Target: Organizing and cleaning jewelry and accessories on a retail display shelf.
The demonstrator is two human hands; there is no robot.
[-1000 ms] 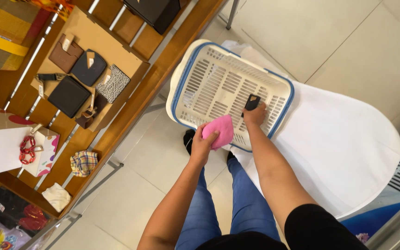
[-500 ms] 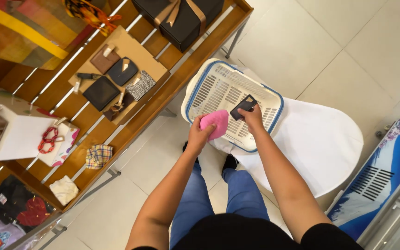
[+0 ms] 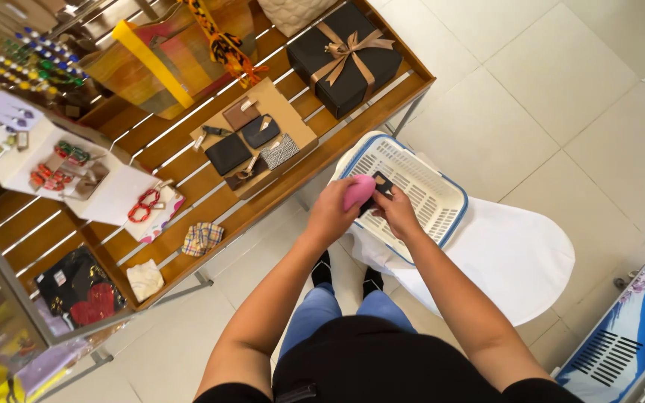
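Observation:
My left hand (image 3: 331,213) holds a small pink rounded pouch (image 3: 357,192) above the near corner of a white plastic basket with a blue rim (image 3: 453,221). My right hand (image 3: 396,211) grips a small black object (image 3: 379,186) that touches the pink pouch. Both hands meet over the basket's near left edge. The basket rests on a white cloth-covered seat (image 3: 516,257). What the black object is cannot be made out.
A wooden slatted display shelf (image 3: 293,168) stands to the left, with small wallets on a cardboard tray (image 3: 251,138), a black gift box with a bow (image 3: 345,56), red ring jewellery (image 3: 143,205) and folded fabrics. A blue and white appliance (image 3: 621,336) stands at the lower right. The floor is pale tile.
The view has pulled back and swung, which shows more of the shelf. My hands have come together, and the black object now touches the pink pouch over the basket's edge.

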